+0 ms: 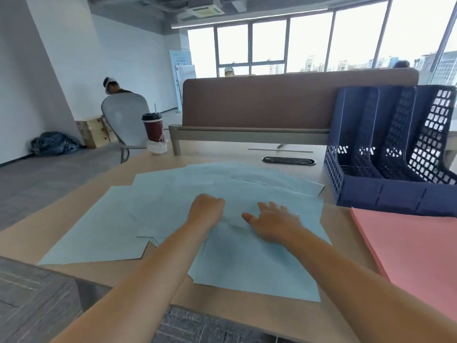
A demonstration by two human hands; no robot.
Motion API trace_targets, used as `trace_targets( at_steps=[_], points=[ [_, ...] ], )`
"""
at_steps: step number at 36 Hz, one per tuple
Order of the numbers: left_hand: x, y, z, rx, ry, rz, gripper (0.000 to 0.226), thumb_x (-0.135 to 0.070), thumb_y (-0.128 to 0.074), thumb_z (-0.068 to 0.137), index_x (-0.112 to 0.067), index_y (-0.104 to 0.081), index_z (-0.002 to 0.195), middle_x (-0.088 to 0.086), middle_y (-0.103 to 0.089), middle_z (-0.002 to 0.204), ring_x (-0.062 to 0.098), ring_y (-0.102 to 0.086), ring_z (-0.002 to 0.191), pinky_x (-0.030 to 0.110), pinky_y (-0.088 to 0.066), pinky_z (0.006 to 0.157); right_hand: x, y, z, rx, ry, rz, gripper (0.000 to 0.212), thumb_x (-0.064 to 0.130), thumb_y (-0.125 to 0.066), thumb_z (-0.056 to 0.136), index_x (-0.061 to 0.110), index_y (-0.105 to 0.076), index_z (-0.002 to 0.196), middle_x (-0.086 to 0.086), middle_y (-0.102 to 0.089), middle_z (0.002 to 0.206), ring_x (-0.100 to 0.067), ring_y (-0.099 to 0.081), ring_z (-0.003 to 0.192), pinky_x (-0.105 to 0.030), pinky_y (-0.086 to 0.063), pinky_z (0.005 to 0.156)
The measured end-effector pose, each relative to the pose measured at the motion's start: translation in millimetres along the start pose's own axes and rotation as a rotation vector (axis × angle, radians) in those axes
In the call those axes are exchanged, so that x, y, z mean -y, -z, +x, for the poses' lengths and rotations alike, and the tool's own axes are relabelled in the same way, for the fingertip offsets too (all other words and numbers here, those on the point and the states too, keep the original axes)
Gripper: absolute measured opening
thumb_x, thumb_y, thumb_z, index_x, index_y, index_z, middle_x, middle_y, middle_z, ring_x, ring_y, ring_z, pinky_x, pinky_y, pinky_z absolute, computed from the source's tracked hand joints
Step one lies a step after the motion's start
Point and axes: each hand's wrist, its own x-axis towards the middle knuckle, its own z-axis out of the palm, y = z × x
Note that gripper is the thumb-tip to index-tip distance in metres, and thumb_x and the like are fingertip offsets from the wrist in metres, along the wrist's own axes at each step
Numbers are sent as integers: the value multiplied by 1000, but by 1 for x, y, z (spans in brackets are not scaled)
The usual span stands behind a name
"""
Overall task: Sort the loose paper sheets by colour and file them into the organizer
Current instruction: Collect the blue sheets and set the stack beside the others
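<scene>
Several light blue paper sheets (173, 201) lie spread and overlapping across the middle of the wooden desk (247, 315). My left hand (206, 206) rests on them with its fingers curled under; whether it pinches a sheet is hidden. My right hand (274, 224) lies flat on the blue sheets, fingers spread. A stack of pink sheets (408, 248) sits at the right edge of the desk. The dark blue mesh organizer (385, 194), with three upright compartments, stands at the back right; its slots look empty.
A brown desk divider (272, 102) runs along the back. A dark red cup (153, 129) stands at the back left corner. A black cable grommet (288, 160) lies behind the sheets. A person sits in a grey chair (123, 117) beyond the desk.
</scene>
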Motion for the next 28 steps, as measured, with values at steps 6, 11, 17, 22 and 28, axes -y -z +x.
trace_targets(
  at_steps=[6,11,17,22,28],
  points=[
    [-3,-3,16,-109,146,-304,5,-6,-57,83,-5,-55,79,12,-51,76,25,-47,73,31,-39,59,11,9,-7,-14,28,-18,72,68,-27,96,19,-37,147,-10,-39,152,-33,-36,138,-48,-33,108],
    [-6,-8,23,-122,192,-385,14,-5,-58,81,-8,-49,71,8,-50,72,27,-50,76,37,-49,67,12,14,-8,-53,9,-24,69,66,-28,97,15,-43,142,-11,-46,146,-33,-42,133,-45,-37,104],
    [-3,-10,28,-125,122,-243,20,-5,-56,82,-7,-45,66,8,-50,66,25,-47,58,26,-34,51,13,9,-7,-101,11,-100,71,70,-33,93,19,-47,141,-9,-41,146,-32,-35,134,-48,-34,104],
    [1,-7,30,-36,4,110,26,-10,-56,81,-9,-41,60,4,-44,59,20,-42,53,27,-27,46,-1,2,0,-59,-25,-56,86,84,-33,82,30,-37,148,-2,-15,164,-33,-8,151,-62,-13,117],
    [7,-10,27,42,-102,199,24,-12,-56,80,-13,-40,61,4,-41,64,23,-41,60,28,-29,55,-3,2,7,-137,-10,-26,70,69,-31,94,20,-43,142,-10,-41,149,-32,-37,136,-50,-32,107]
  ],
)
